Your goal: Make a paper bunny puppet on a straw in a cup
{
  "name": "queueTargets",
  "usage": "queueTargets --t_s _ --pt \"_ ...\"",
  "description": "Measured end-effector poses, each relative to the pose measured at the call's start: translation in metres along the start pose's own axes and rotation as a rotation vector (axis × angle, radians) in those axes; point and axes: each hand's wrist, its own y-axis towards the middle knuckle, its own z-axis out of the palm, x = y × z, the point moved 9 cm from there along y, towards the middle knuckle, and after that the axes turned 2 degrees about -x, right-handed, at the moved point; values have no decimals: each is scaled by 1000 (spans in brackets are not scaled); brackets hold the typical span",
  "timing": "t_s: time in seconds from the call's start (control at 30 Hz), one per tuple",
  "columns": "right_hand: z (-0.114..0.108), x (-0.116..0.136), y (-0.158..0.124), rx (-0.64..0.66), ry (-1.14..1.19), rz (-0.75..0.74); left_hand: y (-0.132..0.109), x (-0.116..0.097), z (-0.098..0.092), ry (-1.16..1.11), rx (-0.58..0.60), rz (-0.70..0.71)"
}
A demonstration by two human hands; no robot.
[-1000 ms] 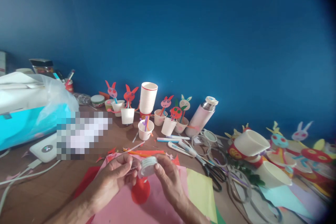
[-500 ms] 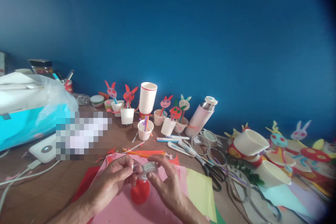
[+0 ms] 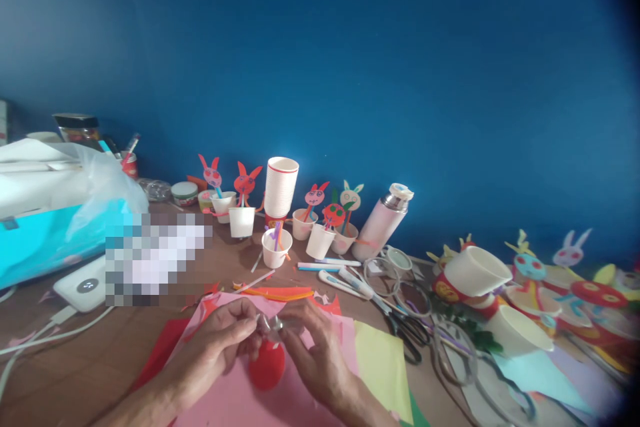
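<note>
Between both hands, above the pink paper point(image 3: 220, 390), is a small shiny roll of clear tape point(image 3: 274, 327). My right hand point(image 3: 316, 347) is closed around its right side, fingers over the top and thumb below. With thumb and forefinger together, my left hand point(image 3: 226, 333) pinches the tape's free end at the left. Just below the fingers shows a red paper disc point(image 3: 267, 367); whether it lies on the pink sheet or is held, I cannot tell. The tape's edges are partly hidden by the fingers.
Paper cups with rabbit-faced figures point(image 3: 245, 183) stand along the wall, near a cup stack point(image 3: 281, 188) and a thermos point(image 3: 383, 223). Black-handled scissors point(image 3: 405, 333), pens point(image 3: 327, 265) and tape rings point(image 3: 383, 277) lie to the right. A white power bank point(image 3: 80, 287) with cables lies left.
The roll has turned in my right hand, whose fingers have curled further over it. My left hand keeps its pinch in nearly the same place.
</note>
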Motion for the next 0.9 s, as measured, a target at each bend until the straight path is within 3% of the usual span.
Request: queueTargets --t_s 0.23,0.5,0.67,0.9 --pt "4 3 0 77 -183 -60 0 1 -2 8 -27 1" --pt "6 2 -2 101 -216 -63 -1 3 -5 -15 -76 1" --pt "7 4 -1 111 -200 -65 -2 2 -4 46 -37 17" --pt "2 8 2 79 -218 -97 -5 -7 7 -42 73 30"
